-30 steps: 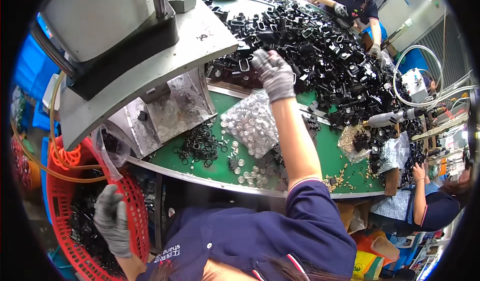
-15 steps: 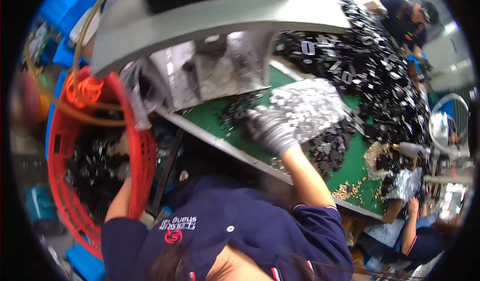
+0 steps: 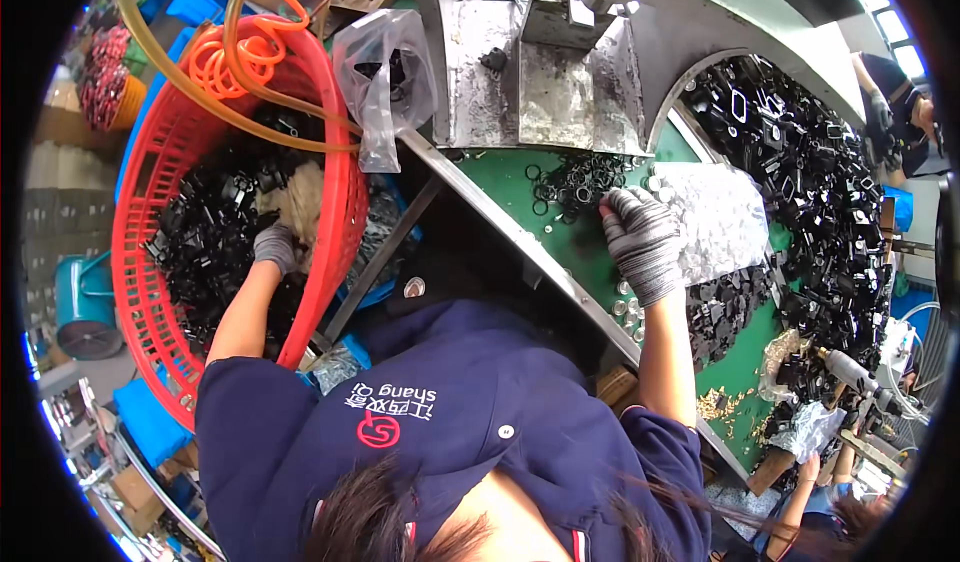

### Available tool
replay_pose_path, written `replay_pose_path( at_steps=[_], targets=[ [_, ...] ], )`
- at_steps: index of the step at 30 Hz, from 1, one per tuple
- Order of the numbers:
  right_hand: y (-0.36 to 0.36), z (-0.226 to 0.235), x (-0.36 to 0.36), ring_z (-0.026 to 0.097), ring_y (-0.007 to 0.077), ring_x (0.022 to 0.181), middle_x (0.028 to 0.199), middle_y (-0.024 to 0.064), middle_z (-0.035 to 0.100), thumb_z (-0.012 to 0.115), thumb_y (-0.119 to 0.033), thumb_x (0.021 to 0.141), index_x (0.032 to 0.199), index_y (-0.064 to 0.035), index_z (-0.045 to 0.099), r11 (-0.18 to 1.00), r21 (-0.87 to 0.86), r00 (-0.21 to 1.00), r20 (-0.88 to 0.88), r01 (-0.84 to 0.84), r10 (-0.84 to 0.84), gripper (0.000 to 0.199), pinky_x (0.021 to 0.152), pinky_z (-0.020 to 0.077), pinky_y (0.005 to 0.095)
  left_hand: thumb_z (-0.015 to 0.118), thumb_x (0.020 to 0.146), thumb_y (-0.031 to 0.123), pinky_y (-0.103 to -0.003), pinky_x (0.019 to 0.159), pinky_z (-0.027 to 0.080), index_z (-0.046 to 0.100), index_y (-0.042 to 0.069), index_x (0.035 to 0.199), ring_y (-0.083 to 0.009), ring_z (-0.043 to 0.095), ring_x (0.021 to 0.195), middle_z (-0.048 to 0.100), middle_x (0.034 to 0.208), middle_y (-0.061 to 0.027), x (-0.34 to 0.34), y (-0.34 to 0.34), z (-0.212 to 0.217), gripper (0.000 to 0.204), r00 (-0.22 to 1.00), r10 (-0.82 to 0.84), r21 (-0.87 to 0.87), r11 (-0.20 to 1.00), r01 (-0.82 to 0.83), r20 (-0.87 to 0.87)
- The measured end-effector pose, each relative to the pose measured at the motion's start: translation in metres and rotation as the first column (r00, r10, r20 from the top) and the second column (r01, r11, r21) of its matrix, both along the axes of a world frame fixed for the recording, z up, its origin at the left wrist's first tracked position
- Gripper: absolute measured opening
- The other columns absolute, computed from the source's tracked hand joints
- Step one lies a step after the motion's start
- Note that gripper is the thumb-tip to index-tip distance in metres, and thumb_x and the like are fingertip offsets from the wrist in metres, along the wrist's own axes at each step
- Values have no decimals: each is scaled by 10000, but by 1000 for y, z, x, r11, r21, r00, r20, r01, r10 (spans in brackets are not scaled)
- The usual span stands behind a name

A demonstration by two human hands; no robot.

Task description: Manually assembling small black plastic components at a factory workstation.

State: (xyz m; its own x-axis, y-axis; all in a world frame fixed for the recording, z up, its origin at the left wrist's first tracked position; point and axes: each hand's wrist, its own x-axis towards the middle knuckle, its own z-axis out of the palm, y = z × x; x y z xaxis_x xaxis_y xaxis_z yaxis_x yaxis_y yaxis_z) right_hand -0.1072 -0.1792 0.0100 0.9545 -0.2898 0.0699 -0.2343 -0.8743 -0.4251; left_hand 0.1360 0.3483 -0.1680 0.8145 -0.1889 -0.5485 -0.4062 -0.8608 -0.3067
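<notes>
My left hand (image 3: 274,249), in a grey glove, reaches into a tall red plastic basket (image 3: 348,192). It lies against a heap of black plastic parts (image 3: 205,217), beside a beige cloth-like piece (image 3: 298,200); its fingertips are hidden. My right hand (image 3: 642,244), gloved in striped grey, is over the green tabletop (image 3: 500,177). Its fingers are curled together at the edge of a small pile of black rings (image 3: 578,184), and whatever they hold is hidden. Next to that hand lies a clear plastic bag (image 3: 715,217) with pale contents.
Above the table stands a grey metal machine (image 3: 570,92). A large heap of black parts (image 3: 800,152) covers the right side, with brass pieces (image 3: 722,404) nearer. Yellowish hoses (image 3: 190,87) and an orange coiled hose (image 3: 235,67) cross the basket. Co-workers are at the right.
The view has swung, so the basket and table sit differently in it. My left hand now shows inside the basket; my right hand is still beside the black rings.
</notes>
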Motion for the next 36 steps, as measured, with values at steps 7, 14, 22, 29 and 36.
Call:
replay_pose_path(
  at_steps=[7, 14, 22, 29, 36],
  targets=[
    [-10, 2, -14, 618, 289, 704, 812, 136, 651, 648, -52, 851, 937, -70, 682, 967, 234, 982, 130, 105, -138, 95, 678, 500, 363, 727, 754, 95, -281, 608, 559, 661, 56, 1060, -153, 673, 761, 699, 954, -56, -13, 20, 107, 315, 623, 722, -737, 237, -633, -303],
    [17, 39, 3, 544, 141, 534, 703, 76, 565, 700, -127, 836, 908, -48, 622, -149, 946, 910, 222, -288, -349, 131, 447, 459, 260, 757, 779, 244, -330, 791, 549, 548, 37, 1279, -239, 631, 1078, 610, 1232, -155, -106, -104, 271, 580, 973, 191, -946, -317, -62, -128],
    [61, 33, 0, 464, 40, 588, 772, -8, 563, 705, -160, 842, 929, -63, 614, -424, 858, 883, 71, -291, -463, 159, 536, 395, 184, 669, 809, 46, -312, 823, 520, 600, 104, 1261, -186, 597, 1022, 555, 1222, -113, -145, -320, 212, 461, 812, -546, -823, -352, -447, -207],
    [68, 28, -27, 571, 61, 735, 843, 10, 652, 674, -46, 876, 958, -25, 664, 10, 991, 776, 112, -134, -621, 86, 671, 455, 195, 616, 831, 1, -316, 658, 606, 154, 165, 1554, -221, 657, 965, 529, 1315, -167, -146, -317, 219, 873, 269, -558, -352, 45, -935, -785],
    [76, 37, -26, 579, 65, 801, 879, 2, 661, 684, -23, 877, 957, -17, 662, 183, 980, 868, 161, -83, -470, 84, 735, 476, 219, 731, 775, 174, -417, 1056, 444, 333, 89, 1487, -262, 571, 1201, 543, 1344, -176, -154, -301, 209, 820, 128, -616, -75, -112, -991, -777]
  ],
)
